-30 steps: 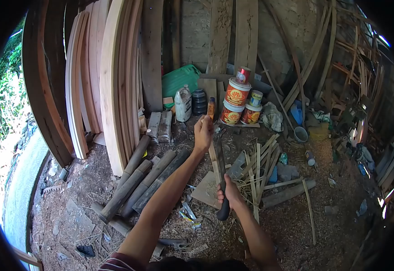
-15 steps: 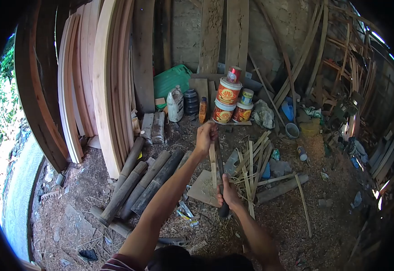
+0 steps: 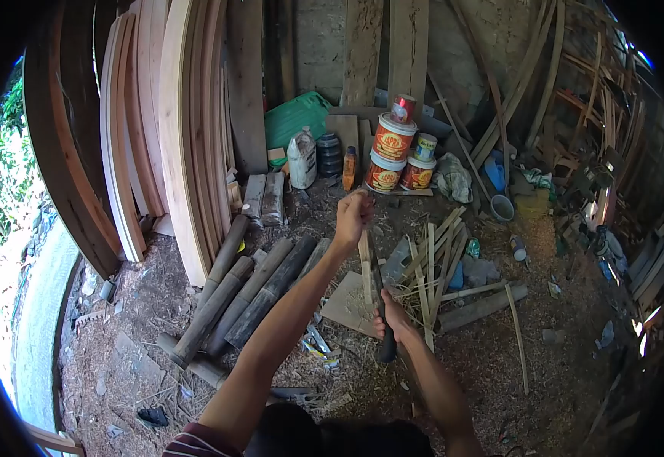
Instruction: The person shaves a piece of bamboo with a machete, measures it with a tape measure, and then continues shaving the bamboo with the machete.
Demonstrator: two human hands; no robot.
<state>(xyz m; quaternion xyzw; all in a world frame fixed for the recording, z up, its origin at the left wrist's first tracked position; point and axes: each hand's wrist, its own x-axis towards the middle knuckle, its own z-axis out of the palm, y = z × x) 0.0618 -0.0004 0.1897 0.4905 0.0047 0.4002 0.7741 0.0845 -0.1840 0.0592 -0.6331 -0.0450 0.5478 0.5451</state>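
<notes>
Both hands show in the head view, ahead of the body. Left hand [image 3: 353, 217], the farther one, is curled into a fist at the top end of a wood strip [image 3: 366, 266] and seems to have hold of it; whether its fingers also touch the blade tip cannot be told. Right hand [image 3: 395, 318], nearer the body, is wrapped firmly around the black handle of a knife [image 3: 378, 280]. The strip hangs between the hands, running down from the left fist, and the blade lies along its right side; whether the two touch is unclear.

Below the strip, left of the right hand, a board [image 3: 343, 305] lies on the ground. Thin sticks [image 3: 422, 286] are piled just beyond and to the right of the right hand, with a grey log [image 3: 484, 308] farther right. Left of the left forearm, several logs [image 3: 259, 282] lie slanted side by side.

Just beyond the left fist stands a bottle [image 3: 349, 171]. To the bottle's left are a dark jar [image 3: 329, 154] and a white jug [image 3: 302, 160]; to its right, stacked buckets [image 3: 393, 139] carry a red can [image 3: 403, 108]. Tall planks [image 3: 183, 137] stand well to the left of both hands.
</notes>
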